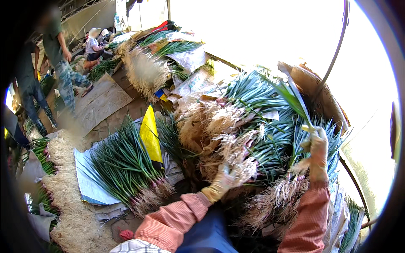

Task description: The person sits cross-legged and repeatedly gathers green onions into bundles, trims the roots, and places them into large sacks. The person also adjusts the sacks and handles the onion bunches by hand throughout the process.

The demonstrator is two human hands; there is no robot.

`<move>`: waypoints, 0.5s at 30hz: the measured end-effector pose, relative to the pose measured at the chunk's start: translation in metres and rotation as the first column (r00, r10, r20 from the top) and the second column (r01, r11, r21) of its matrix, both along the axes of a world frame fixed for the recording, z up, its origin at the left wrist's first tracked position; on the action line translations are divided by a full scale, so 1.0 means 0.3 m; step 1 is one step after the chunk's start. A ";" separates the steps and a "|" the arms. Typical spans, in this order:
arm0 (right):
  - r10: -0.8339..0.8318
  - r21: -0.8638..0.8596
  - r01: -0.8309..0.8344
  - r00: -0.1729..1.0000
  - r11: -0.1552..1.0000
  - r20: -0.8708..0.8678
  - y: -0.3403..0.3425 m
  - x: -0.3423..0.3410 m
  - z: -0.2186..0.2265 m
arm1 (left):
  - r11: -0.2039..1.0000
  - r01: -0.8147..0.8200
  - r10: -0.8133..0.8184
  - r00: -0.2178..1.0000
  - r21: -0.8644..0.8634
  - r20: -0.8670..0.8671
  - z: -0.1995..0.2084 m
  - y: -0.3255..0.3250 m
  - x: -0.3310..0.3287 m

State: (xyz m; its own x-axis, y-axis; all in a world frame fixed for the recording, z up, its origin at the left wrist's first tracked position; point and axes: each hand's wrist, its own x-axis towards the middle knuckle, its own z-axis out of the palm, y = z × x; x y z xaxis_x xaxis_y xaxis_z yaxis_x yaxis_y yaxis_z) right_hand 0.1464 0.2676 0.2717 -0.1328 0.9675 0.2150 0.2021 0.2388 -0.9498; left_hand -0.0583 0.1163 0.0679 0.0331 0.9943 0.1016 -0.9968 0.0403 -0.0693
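My left hand (pixel 221 182), in a pale yellowish glove, is closed around the root end of some spring onions (pixel 245 168) at the near edge of a large heap. Stringy roots partly cover its fingertips. Farther right, my right hand (pixel 317 148), gloved alike, is raised over the heap. Between its thumb and fingers it pinches a long green spring onion leaf (pixel 295 102), which slants up and to the left. The heaped spring onions (pixel 270 126) have pinkish bulbs and tan roots pointing toward me and to the left.
A bunch of spring onions (pixel 126 160) lies on a white sheet (pixel 90 177) to the left, beside a yellow flap (pixel 149 133). Root-edged rows (pixel 76 202) line the far left. Another pile (pixel 145 71) stands behind. People (pixel 63 63) stand and sit at the back left. Brown cardboard (pixel 310 84) borders the heap.
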 end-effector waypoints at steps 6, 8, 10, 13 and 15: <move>-0.368 -0.144 0.348 0.917 0.926 -0.155 -0.117 0.026 -0.245 | 0.982 -0.137 -0.035 0.542 -0.130 -0.839 -0.064 0.015 0.210; -0.222 -0.139 0.244 0.963 0.960 0.152 0.038 0.068 -0.551 | 0.994 -0.065 0.008 0.844 -0.087 -0.536 -0.246 0.103 0.121; -0.065 0.023 0.063 0.817 0.998 0.573 0.023 0.080 -0.599 | 0.953 0.192 -0.229 0.963 -0.235 -0.143 -0.290 0.104 0.067; 0.148 -0.368 -0.033 0.946 0.929 0.288 -0.173 0.054 -0.348 | 0.997 -0.049 0.034 -0.476 0.066 -0.879 -0.142 -0.002 -0.095; 0.093 -0.234 -0.064 0.989 0.970 0.116 -0.289 0.133 -0.300 | 0.969 0.064 0.201 -0.761 0.238 -0.617 -0.163 -0.033 -0.191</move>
